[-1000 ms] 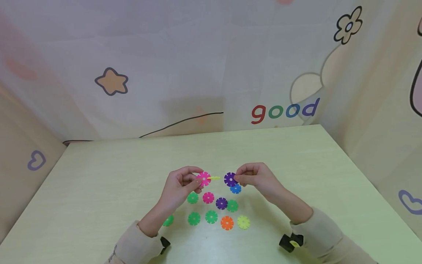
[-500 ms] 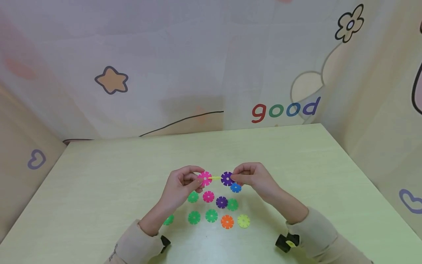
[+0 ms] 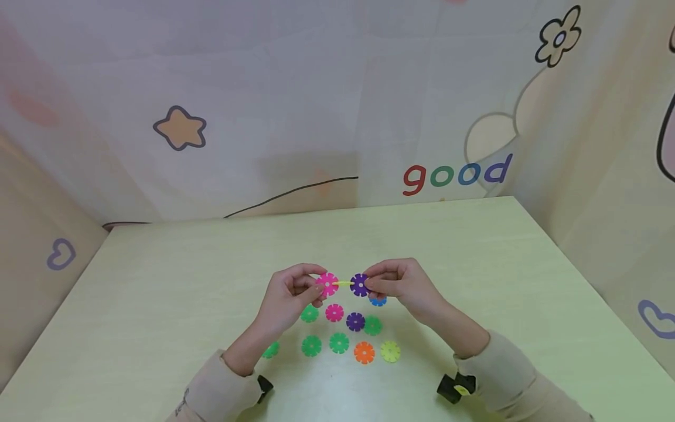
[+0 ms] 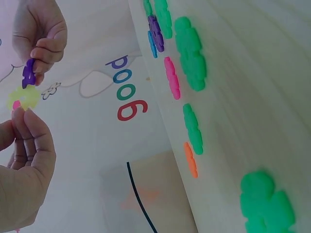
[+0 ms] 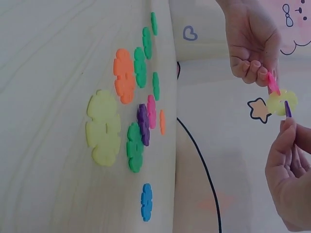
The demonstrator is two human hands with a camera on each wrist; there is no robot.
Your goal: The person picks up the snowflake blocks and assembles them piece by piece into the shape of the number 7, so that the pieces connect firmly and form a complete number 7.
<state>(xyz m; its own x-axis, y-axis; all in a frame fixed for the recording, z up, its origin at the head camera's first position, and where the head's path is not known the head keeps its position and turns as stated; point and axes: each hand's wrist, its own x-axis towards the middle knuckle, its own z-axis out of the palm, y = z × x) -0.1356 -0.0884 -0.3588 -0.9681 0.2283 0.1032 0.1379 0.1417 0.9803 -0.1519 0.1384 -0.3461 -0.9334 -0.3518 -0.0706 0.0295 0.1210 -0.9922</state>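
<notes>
Thumb and fingers of my left hand (image 3: 287,299) pinch a pink notched plastic disc (image 3: 328,278). Joined to its right side is a yellow notched disc (image 3: 344,283), edge-on in the head view and round in the right wrist view. My right hand (image 3: 408,288) pinches a purple notched disc (image 3: 357,280) by its right edge. The purple disc's left rim meets the yellow one; how deep it sits in a slot cannot be told. All three are held above the table, their faces partly covered by fingertips.
Below the hands, loose discs lie on the pale table (image 3: 174,293): several green (image 3: 311,341), one pink (image 3: 334,308), purple (image 3: 355,317), blue (image 3: 378,302), orange (image 3: 364,348) and yellow (image 3: 390,347). Another orange disc (image 5: 163,122) shows in the right wrist view. A printed curtain (image 3: 295,88) stands behind.
My right hand has moved left, bringing the purple disc from apart to touching the yellow disc. The left hand has stayed almost still with the pink disc.
</notes>
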